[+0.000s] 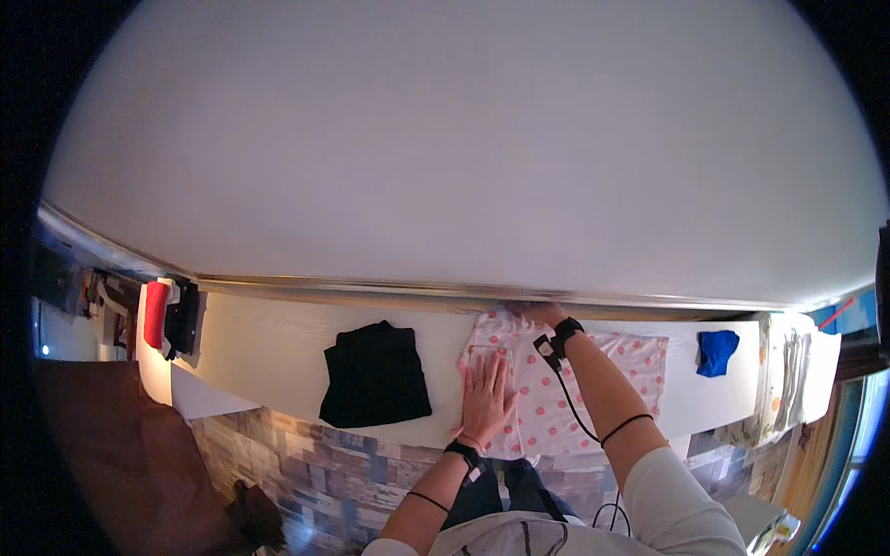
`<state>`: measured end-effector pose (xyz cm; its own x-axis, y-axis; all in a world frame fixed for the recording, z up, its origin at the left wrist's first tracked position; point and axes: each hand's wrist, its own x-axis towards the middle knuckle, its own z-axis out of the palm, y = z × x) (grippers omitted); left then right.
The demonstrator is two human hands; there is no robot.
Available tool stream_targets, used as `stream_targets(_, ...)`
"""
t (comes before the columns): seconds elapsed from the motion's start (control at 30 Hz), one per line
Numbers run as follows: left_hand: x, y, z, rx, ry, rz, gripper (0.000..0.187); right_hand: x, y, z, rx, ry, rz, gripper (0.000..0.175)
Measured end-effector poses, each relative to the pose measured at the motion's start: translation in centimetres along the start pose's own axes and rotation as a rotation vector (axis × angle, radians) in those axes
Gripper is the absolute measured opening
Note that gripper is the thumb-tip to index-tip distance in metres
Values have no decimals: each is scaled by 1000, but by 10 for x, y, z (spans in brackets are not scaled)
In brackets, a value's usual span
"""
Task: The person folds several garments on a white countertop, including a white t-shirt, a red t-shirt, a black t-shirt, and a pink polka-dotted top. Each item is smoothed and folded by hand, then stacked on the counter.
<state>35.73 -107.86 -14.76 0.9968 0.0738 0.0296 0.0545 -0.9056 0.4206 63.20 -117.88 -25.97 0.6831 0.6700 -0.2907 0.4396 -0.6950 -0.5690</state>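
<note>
A white and pink garment with a red strawberry print (546, 417) lies spread on a white table (278, 347) before me. Its left side is turned over into a flap, and my left hand (487, 396) presses flat on that flap, fingers spread. At the garment's far edge is my right hand (539, 311), reached across the cloth. Its fingers are blurred against the table's back edge, so their grip is unclear. Left of the garment lies folded black cloth (375, 375).
A small blue cloth (716, 352) lies at the table's right. Folded red cloth (155, 314) and dark clothes (182, 320) stand at the far left. Several folded light cloths (793, 368) sit at the right end. A pale wall (459, 153) rises behind the table; a brown couch (118, 445) is lower left.
</note>
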Motion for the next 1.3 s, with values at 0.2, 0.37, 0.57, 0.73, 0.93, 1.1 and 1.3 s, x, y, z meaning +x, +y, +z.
stream_targets(0.2,17,-29,-11,-91,316,-241,42,4,-25,4,59,-21,-63,51)
stream_targets(0.37,42,-58,-21,-26,267,-264,21,-2,-48,-5,38,-55,142,55)
stream_targets(0.57,67,-48,-36,-99,429,-230,18,5,-20,19,-83,-25,195,66)
stream_targets(0.73,71,-51,-30,-139,357,-250,29,9,-10,26,-161,-10,115,70)
stream_targets(0.93,25,-11,-12,-207,168,21,51,11,5,44,-24,313,190,58)
stream_targets(1.1,1,-19,-13,65,21,-11,66,-11,-82,11,792,126,203,32)
stream_targets(1.3,9,-14,-10,27,53,0,57,-78,-136,-74,1591,-112,211,15)
